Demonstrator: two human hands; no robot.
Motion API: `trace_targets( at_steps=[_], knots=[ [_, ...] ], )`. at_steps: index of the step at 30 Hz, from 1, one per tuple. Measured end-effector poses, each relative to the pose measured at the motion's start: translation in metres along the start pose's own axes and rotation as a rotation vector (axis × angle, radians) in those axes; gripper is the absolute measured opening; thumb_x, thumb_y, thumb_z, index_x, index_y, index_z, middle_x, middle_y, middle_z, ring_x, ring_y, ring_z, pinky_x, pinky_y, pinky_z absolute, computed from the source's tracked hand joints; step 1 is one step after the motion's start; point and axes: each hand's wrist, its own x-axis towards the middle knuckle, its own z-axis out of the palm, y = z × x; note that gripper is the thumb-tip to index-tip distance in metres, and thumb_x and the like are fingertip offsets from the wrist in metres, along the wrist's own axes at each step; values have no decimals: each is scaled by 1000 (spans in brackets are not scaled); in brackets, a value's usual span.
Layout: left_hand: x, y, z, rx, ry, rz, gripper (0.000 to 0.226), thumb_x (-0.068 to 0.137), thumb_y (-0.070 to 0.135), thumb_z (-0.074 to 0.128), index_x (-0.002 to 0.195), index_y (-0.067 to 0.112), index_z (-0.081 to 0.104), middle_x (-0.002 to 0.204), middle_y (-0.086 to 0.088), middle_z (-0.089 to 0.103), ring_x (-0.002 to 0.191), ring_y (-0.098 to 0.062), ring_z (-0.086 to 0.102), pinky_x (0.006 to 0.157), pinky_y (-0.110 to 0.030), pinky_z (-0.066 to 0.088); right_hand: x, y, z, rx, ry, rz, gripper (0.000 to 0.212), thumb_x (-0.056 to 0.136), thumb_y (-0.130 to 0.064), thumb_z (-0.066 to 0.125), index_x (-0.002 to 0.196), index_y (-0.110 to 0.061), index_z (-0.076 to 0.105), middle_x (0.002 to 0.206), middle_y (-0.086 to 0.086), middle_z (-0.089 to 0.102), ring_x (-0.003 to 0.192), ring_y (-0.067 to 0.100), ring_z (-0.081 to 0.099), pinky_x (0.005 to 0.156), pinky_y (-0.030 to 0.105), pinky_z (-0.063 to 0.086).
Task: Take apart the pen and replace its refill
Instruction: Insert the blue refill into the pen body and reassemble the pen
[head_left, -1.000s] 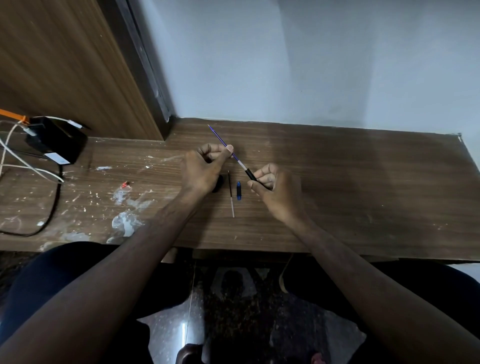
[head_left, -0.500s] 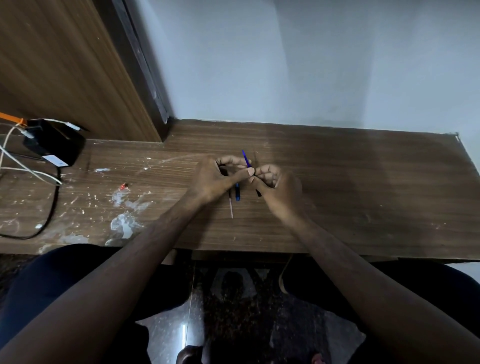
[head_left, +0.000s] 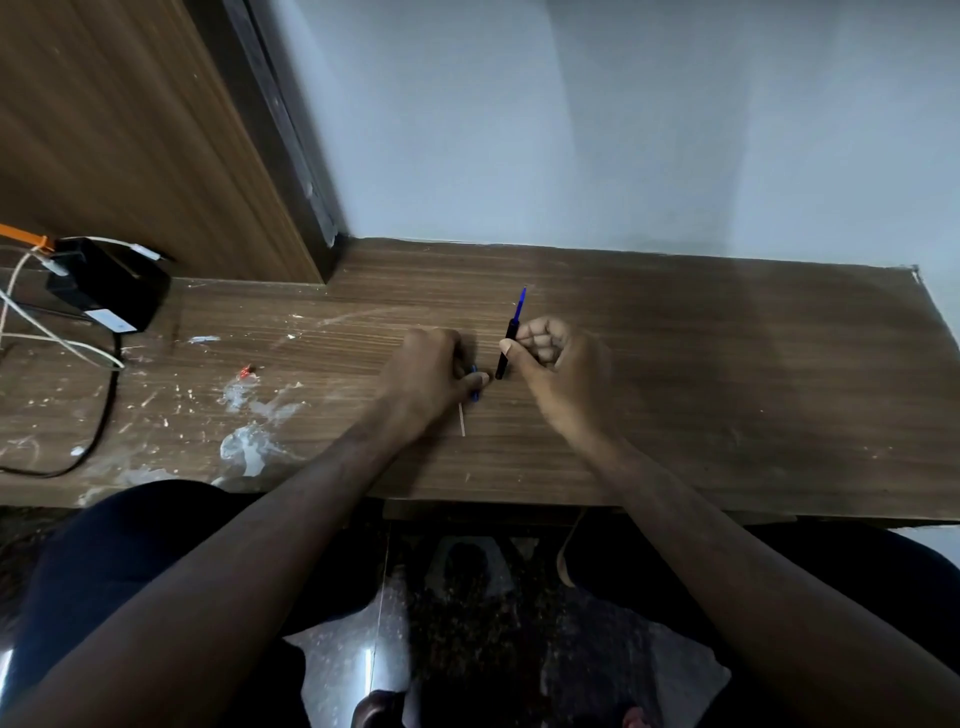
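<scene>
My right hand (head_left: 550, 358) grips the black pen barrel (head_left: 505, 353), held almost upright over the wooden desk (head_left: 675, 374). A blue refill end (head_left: 521, 303) sticks out of the barrel's top. My left hand (head_left: 431, 369) rests on the desk just to the left, its fingertips down on a small blue pen piece (head_left: 474, 387). A thin pale old refill (head_left: 461, 423) lies on the desk below that hand, partly hidden by it.
A black power adapter (head_left: 111, 291) with white and black cables (head_left: 62, 343) sits at the desk's far left. White paint smears (head_left: 249, 441) and a small red bit (head_left: 245, 371) lie left of centre. A wooden panel (head_left: 130, 130) rises behind; the wall is close.
The blue refill has gone deeper into the black barrel; only its end shows now. My left hand let go of it and dropped to the blue piece on the desk.
</scene>
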Motion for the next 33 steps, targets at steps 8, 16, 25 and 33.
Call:
trace_targets(
  at_steps=[8, 16, 25, 33],
  knots=[
    [-6, 11, 13, 73, 13, -38, 22, 86, 28, 88, 98, 15, 74, 96, -6, 77, 88, -24, 76, 75, -39, 63, -4, -2, -4, -34, -82, 16, 16, 88, -23, 86, 98, -12, 79, 84, -9, 78, 71, -6, 71, 65, 5, 53],
    [16, 9, -10, -471, 88, -112, 9, 95, 24, 80, 98, 16, 82, 82, 6, 76, 69, 3, 66, 69, -9, 47, -4, -2, -8, -120, -96, 29, 17, 89, -25, 84, 96, -12, 77, 82, -5, 79, 69, 5, 72, 63, 15, 56],
    [25, 1, -20, -1305, 170, -248, 12, 97, 12, 78, 104, 21, 75, 73, 3, 77, 63, -4, 67, 63, -17, 58, -9, -4, -1, -183, -195, -14, 14, 90, -24, 83, 97, -13, 78, 69, -20, 65, 60, -15, 63, 56, 4, 46],
    [23, 0, -22, -1263, 178, -284, 11, 94, 16, 82, 97, 25, 78, 74, 1, 77, 61, -6, 65, 62, -22, 54, -8, -10, 0, -161, -192, -11, 14, 89, -23, 83, 97, -11, 80, 76, -10, 73, 55, -4, 59, 58, 7, 45]
  ],
)
